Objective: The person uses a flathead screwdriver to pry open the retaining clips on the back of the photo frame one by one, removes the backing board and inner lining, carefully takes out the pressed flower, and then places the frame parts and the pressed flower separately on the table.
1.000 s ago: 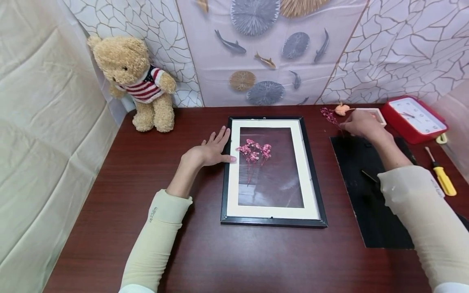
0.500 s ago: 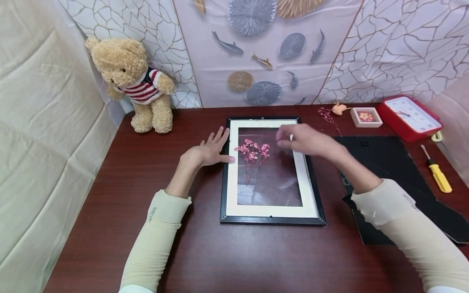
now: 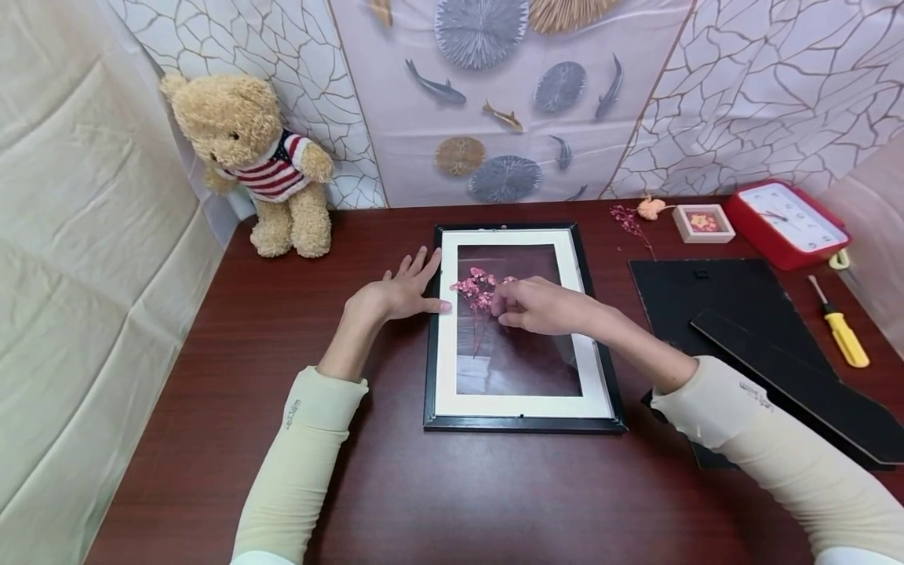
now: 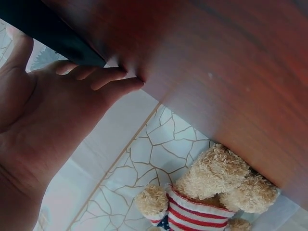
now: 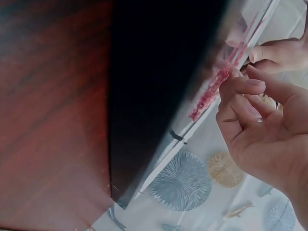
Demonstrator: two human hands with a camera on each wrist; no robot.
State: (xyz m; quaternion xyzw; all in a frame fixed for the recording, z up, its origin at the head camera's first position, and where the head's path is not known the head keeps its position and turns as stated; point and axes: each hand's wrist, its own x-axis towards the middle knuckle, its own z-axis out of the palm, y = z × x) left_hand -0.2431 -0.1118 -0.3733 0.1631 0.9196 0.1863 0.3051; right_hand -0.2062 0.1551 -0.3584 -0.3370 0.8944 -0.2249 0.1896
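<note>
A black picture frame (image 3: 524, 424) with a white mat and a glass pane lies on the table, and pink dried flowers (image 3: 475, 287) with thin stems rest on the glass. My left hand (image 3: 395, 298) lies with fingers spread along the frame's left edge, its thumb over the mat. In the left wrist view, that hand (image 4: 57, 101) shows its palm beside the black edge. My right hand (image 3: 540, 306) reaches over the pane, fingertips pinching at the right-hand flower cluster and partly hiding it. The right wrist view shows its curled fingers (image 5: 240, 98) right at the blossoms.
A black backing board (image 3: 678, 294) with its stand lies on the right. Beyond it are a pink sprig (image 3: 631, 221), a peach flower (image 3: 651, 207), a small white box (image 3: 703, 224), a red clock (image 3: 784, 224) and a yellow screwdriver (image 3: 846, 337). A teddy bear (image 3: 261, 165) sits back left.
My right hand has left the sprig by the small box and moved left over the glass to the pink flowers. My left hand stays on the frame's edge.
</note>
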